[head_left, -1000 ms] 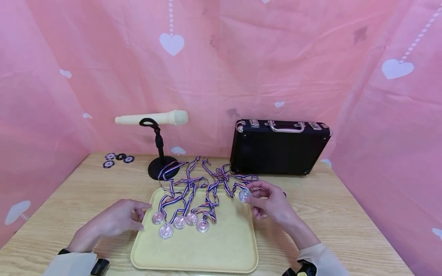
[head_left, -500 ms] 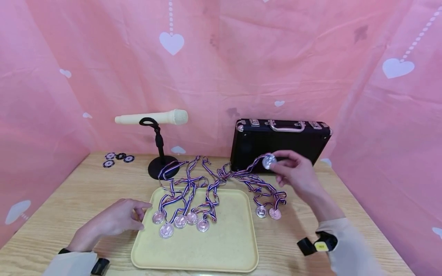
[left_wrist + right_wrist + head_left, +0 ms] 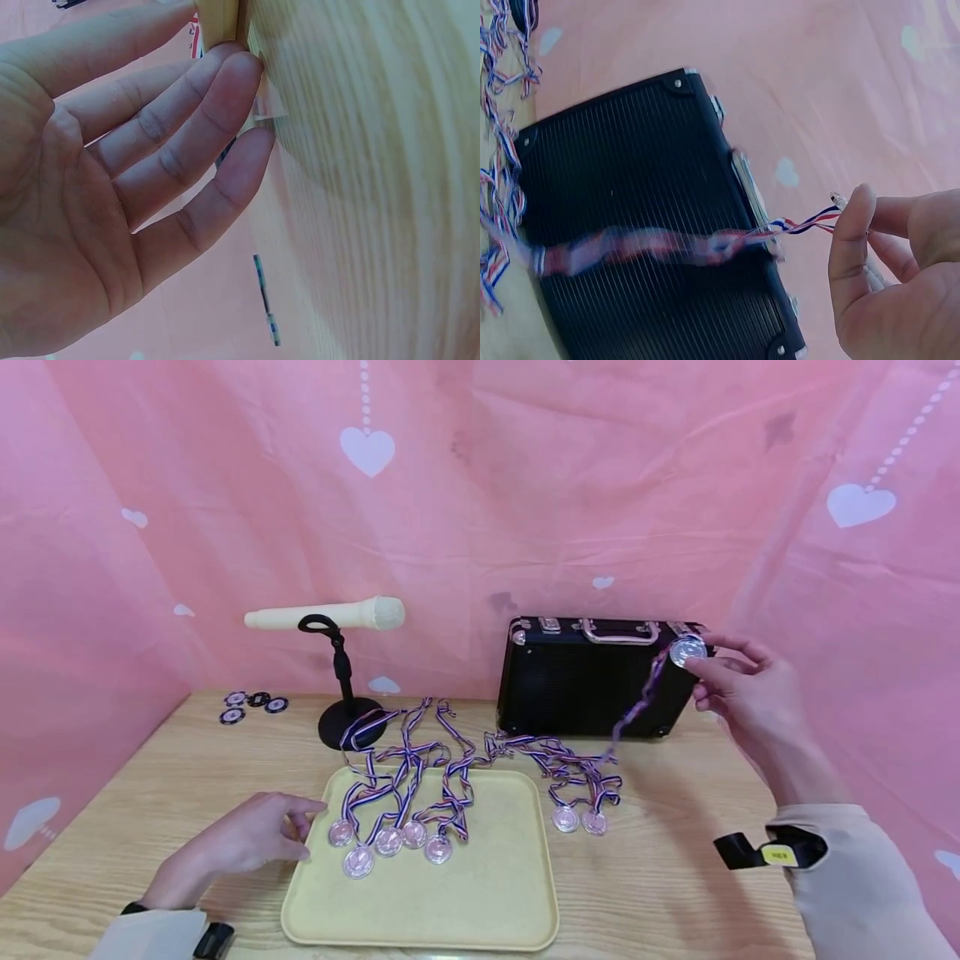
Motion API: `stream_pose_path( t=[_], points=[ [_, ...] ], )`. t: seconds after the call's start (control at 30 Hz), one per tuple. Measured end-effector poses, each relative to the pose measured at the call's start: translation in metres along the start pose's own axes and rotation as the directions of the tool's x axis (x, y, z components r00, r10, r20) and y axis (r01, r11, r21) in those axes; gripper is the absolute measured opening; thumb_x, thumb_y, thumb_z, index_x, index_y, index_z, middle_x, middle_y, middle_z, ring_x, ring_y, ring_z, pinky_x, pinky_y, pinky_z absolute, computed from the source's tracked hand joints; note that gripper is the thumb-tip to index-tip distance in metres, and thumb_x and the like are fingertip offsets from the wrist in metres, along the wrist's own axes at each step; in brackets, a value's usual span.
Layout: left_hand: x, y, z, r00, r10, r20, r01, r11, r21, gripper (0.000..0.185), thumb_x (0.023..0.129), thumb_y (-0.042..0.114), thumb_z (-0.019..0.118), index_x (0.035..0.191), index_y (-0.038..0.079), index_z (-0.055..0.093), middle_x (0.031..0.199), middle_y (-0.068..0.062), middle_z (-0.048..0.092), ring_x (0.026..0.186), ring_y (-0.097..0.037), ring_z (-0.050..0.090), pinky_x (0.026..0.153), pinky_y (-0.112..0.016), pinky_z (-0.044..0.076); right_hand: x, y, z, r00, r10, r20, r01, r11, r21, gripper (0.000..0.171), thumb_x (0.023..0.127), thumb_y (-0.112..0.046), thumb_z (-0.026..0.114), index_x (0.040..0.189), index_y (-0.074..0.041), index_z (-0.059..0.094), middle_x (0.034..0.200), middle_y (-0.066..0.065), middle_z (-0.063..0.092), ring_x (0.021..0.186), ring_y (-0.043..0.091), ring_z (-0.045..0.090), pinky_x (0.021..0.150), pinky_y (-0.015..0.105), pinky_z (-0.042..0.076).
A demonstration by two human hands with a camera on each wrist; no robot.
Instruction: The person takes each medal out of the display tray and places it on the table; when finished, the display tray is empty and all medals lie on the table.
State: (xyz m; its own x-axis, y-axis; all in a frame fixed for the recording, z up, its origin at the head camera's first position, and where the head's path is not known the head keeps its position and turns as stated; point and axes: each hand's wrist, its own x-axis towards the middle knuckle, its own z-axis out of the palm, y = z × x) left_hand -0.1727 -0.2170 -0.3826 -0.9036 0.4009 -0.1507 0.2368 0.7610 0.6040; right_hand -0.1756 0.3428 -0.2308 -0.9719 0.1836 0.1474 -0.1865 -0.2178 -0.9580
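My right hand (image 3: 757, 702) pinches a silver medal (image 3: 687, 652) between thumb and fingers, raised before the black case's upper right corner. From it a red, white and blue ribbon (image 3: 630, 251) hangs down, blurred, towards other ribbons on the table. Two more medals (image 3: 566, 818) lie on the wood right of the tray. Several silver medals (image 3: 358, 862) rest on the yellow tray (image 3: 450, 910), their ribbons trailing over its back edge. At the tray's left edge, my left hand (image 3: 243, 839) rests with relaxed fingers (image 3: 225, 94), holding nothing.
A black case (image 3: 585, 685) with a silver handle stands upright at the back right. Left of it, a white microphone (image 3: 330, 614) sits on a black stand (image 3: 347, 710). Several poker chips (image 3: 232, 716) lie at the back left. A pink curtain (image 3: 465, 527) encloses the table.
My right hand has lifted the medal up and to the right, from the tray's back right corner past the case's front. Its ribbon has come up off the table. The left hand stays still.
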Motion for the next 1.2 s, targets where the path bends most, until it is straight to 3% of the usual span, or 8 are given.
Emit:
stream_pose_path(
  t=[0.17, 0.33, 0.6, 0.77, 0.97, 1.07, 1.2],
  points=[
    [0.000, -0.001, 0.000, 1.000, 0.022, -0.002, -0.022, 1.000, 0.007, 0.061, 0.079, 0.006, 0.088, 0.135, -0.006, 0.067, 0.090, 0.002, 0.067, 0.080, -0.012, 0.060, 0.067, -0.023, 0.048, -0.013, 0.012, -0.019, 0.997, 0.061, 0.050, -0.054, 0.990, -0.129, 0.033, 0.094, 0.005, 0.074, 0.119, -0.015, 0.067, 0.086, 0.000, 0.077, 0.059, 0.014, 0.065, 0.054, 0.025, 0.057],
    [-0.001, 0.000, 0.000, 1.000, 0.015, 0.000, -0.015, 1.000, -0.011, 0.061, 0.079, 0.005, 0.088, 0.135, -0.007, 0.067, 0.090, 0.001, 0.067, 0.079, -0.013, 0.061, 0.066, -0.023, 0.048, -0.031, 0.049, -0.033, 0.983, 0.140, 0.121, -0.096, 0.945, -0.313, 0.028, 0.098, -0.001, 0.072, 0.117, -0.021, 0.068, 0.088, -0.003, 0.077, 0.062, 0.011, 0.064, 0.056, 0.024, 0.057],
    [-0.002, -0.001, -0.001, 0.999, 0.042, -0.002, -0.042, 0.999, -0.018, 0.060, 0.080, 0.005, 0.087, 0.134, -0.008, 0.066, 0.090, 0.002, 0.067, 0.080, -0.012, 0.063, 0.067, -0.023, 0.049, -0.051, 0.105, -0.044, 0.959, 0.255, 0.121, -0.177, 0.878, -0.445, 0.030, 0.098, -0.001, 0.070, 0.116, -0.026, 0.070, 0.080, -0.004, 0.072, 0.062, 0.010, 0.062, 0.057, 0.023, 0.056],
    [-0.003, 0.000, -0.001, 0.999, 0.041, -0.001, -0.041, 0.999, -0.018, 0.060, 0.080, 0.005, 0.087, 0.135, -0.008, 0.066, 0.090, 0.002, 0.067, 0.080, -0.012, 0.063, 0.067, -0.023, 0.049, -0.059, 0.125, -0.047, 0.948, 0.301, 0.106, -0.213, 0.843, -0.494, 0.032, 0.097, -0.001, 0.070, 0.127, -0.012, 0.065, 0.079, 0.000, 0.072, 0.062, 0.011, 0.062, 0.057, 0.025, 0.057],
    [-0.002, 0.001, -0.001, 1.000, 0.007, 0.004, -0.007, 1.000, -0.018, 0.060, 0.081, 0.005, 0.087, 0.136, -0.007, 0.066, 0.091, 0.001, 0.067, 0.079, -0.013, 0.062, 0.065, -0.023, 0.048, -0.064, 0.138, -0.048, 0.930, 0.344, 0.127, -0.221, 0.803, -0.553, 0.049, 0.097, -0.002, 0.070, 0.140, 0.008, 0.052, 0.080, 0.003, 0.073, 0.061, 0.012, 0.063, 0.057, 0.028, 0.058],
    [-0.002, 0.001, -0.001, 1.000, 0.002, 0.005, -0.002, 1.000, -0.017, 0.060, 0.081, 0.005, 0.087, 0.136, -0.006, 0.066, 0.091, 0.001, 0.067, 0.079, -0.013, 0.062, 0.064, -0.023, 0.048, -0.067, 0.143, -0.049, 0.918, 0.368, 0.145, -0.228, 0.792, -0.566, 0.052, 0.096, -0.003, 0.072, 0.141, 0.009, 0.050, 0.078, 0.002, 0.072, 0.060, 0.012, 0.064, 0.057, 0.029, 0.059],
    [-0.002, 0.001, -0.001, 1.000, 0.015, 0.001, -0.015, 1.000, -0.012, 0.060, 0.081, 0.005, 0.087, 0.136, -0.007, 0.066, 0.091, 0.001, 0.068, 0.080, -0.013, 0.062, 0.065, -0.023, 0.049, -0.068, 0.147, -0.051, 0.905, 0.395, 0.156, -0.246, 0.787, -0.566, 0.042, 0.095, -0.004, 0.074, 0.131, 0.005, 0.054, 0.077, 0.001, 0.072, 0.059, 0.012, 0.064, 0.055, 0.028, 0.058]
  ],
)
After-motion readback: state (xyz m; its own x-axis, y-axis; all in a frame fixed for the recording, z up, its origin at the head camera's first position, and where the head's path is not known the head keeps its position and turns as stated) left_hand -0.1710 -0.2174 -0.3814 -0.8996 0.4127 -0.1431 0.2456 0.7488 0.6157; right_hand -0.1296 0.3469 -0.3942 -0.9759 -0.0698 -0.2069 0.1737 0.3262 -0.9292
